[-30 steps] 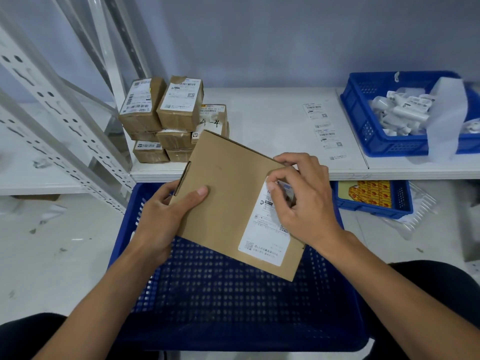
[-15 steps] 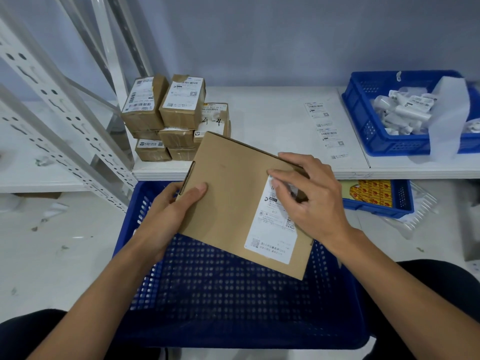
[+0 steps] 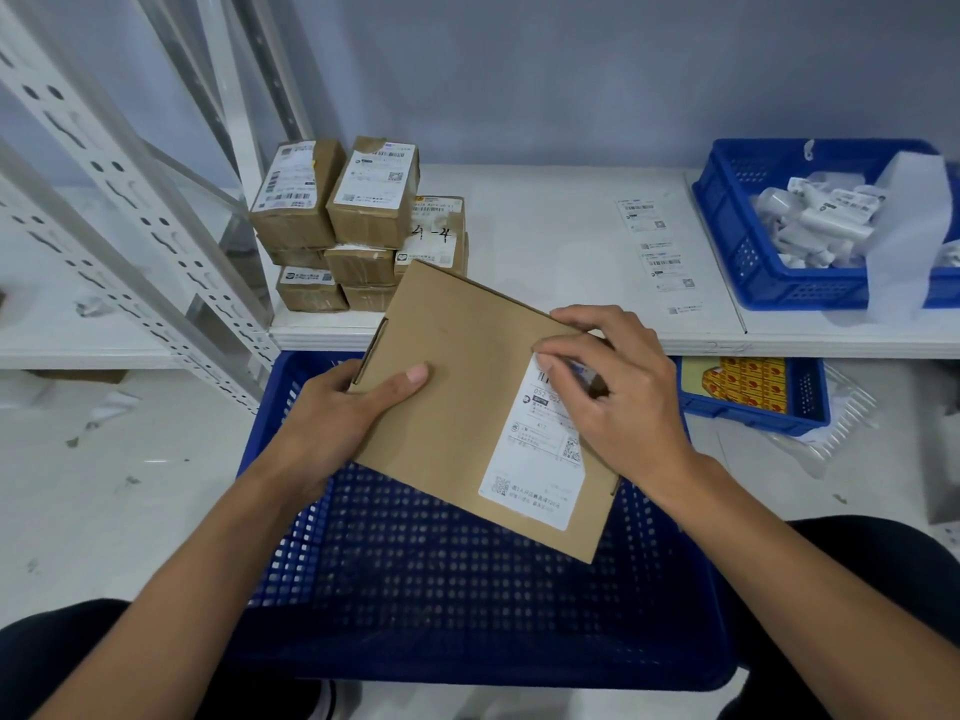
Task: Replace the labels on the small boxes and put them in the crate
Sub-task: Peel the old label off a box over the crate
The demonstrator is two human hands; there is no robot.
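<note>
The box (image 3: 462, 376) hangs tilted over the crate (image 3: 467, 605), held between both hands. The left hand (image 3: 337, 423) grips its left edge, thumb on top. The right hand (image 3: 623, 402) pinches the label (image 3: 535, 475) at its upper end.

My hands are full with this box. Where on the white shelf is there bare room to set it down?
Bare shelf lies between the stack of small boxes and the strip of labels. The shelf's right end is crowded by the blue bin. The crate below is also free.
</note>
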